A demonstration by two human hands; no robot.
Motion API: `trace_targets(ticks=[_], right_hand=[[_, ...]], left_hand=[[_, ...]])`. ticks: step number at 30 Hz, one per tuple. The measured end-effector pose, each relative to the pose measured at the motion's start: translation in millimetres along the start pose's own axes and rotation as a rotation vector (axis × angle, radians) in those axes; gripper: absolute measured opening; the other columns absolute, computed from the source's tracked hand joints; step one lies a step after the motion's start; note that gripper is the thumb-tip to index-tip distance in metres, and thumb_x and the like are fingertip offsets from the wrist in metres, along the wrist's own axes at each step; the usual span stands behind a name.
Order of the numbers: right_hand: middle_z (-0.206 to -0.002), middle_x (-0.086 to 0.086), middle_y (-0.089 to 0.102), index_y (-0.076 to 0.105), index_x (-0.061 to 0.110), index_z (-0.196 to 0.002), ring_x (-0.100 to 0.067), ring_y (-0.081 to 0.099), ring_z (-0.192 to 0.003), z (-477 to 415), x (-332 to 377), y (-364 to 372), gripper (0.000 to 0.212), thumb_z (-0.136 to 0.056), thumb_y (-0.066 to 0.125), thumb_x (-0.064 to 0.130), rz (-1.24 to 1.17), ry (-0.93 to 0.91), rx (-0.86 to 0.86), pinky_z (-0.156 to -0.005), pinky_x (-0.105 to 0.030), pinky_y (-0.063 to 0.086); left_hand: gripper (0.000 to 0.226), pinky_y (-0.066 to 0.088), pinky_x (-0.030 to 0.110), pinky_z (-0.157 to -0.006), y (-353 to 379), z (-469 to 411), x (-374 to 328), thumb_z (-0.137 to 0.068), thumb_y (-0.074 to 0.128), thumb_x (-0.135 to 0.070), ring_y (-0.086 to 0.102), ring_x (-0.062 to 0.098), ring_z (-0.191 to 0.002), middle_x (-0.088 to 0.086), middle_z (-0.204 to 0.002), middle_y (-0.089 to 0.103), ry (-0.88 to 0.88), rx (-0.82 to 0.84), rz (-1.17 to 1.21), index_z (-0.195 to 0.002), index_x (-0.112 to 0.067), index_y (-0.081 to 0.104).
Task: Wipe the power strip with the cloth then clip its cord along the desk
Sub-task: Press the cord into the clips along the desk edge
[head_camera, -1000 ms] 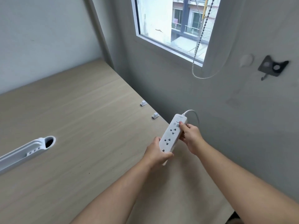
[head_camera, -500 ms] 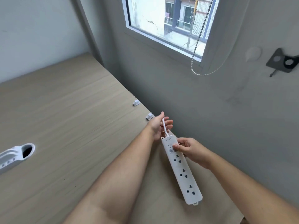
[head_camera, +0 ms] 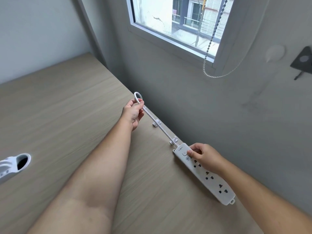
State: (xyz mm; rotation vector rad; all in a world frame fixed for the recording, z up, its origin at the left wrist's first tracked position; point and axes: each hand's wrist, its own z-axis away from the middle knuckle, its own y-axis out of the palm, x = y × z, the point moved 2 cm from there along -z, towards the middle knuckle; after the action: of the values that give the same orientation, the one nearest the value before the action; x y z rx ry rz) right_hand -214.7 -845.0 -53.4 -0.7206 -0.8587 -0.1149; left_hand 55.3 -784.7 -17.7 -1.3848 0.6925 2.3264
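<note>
The white power strip (head_camera: 209, 179) lies flat along the desk's right edge by the wall. My right hand (head_camera: 205, 157) presses on its switch end. Its white cord (head_camera: 159, 127) runs away from me along the edge, over the near clip (head_camera: 173, 140) and the far clip (head_camera: 156, 123). My left hand (head_camera: 133, 112) pinches the cord beyond the far clip, where the cord bends into a small loop above my fingers. No cloth is in view.
The wooden desk (head_camera: 67, 115) meets grey walls on the right and at the back. A white plastic object with a round hole (head_camera: 15, 164) lies at the left edge. A window with a bead chain (head_camera: 211, 39) is above the desk.
The power strip has gone from held in the air to lying flat along the desk edge. My left hand has slid farther along the cord, stretching it over both clips.
</note>
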Motion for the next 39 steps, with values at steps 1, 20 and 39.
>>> trace_targets(ticks=[1, 20, 39], right_hand=[[-0.081, 0.006, 0.062, 0.064, 0.022, -0.093, -0.012, 0.055, -0.069, -1.3, -0.3, 0.2, 0.016, -0.089, 0.055, 0.034, 0.011, 0.003, -0.009, -0.064, -0.033, 0.051], [-0.091, -0.007, 0.060, 0.057, 0.008, -0.083, -0.026, 0.053, -0.084, -42.0, 53.1, 39.5, 0.020, -0.083, 0.056, 0.028, 0.452, -0.097, -0.435, -0.065, -0.030, 0.038], [-0.084, -0.015, 0.071, 0.070, 0.002, -0.077, -0.026, 0.061, -0.072, -126.5, 111.2, 28.2, 0.020, -0.076, 0.069, 0.021, 0.192, -0.020, -0.243, -0.068, -0.033, 0.053]], left_hand=[[0.023, 0.046, 0.010, -0.042, -1.1, -1.6, 1.4, -0.093, 0.056, -0.005, 0.048, -0.001, -0.034, 0.000, -0.068, 0.051, -0.002, 0.000, -0.003, -0.075, -0.020, 0.055], [0.022, 0.057, 0.015, -0.055, -4.2, -32.6, 19.4, -0.095, 0.051, -0.001, 0.062, 0.001, -0.043, 0.007, -0.076, 0.056, 0.012, 0.018, 0.032, -0.077, -0.013, 0.051], [0.022, 0.056, 0.014, -0.052, -28.7, -36.9, 32.8, -0.095, 0.051, -0.002, 0.061, 0.004, -0.046, 0.008, -0.071, 0.051, 0.019, 0.000, 0.028, -0.076, -0.012, 0.050]])
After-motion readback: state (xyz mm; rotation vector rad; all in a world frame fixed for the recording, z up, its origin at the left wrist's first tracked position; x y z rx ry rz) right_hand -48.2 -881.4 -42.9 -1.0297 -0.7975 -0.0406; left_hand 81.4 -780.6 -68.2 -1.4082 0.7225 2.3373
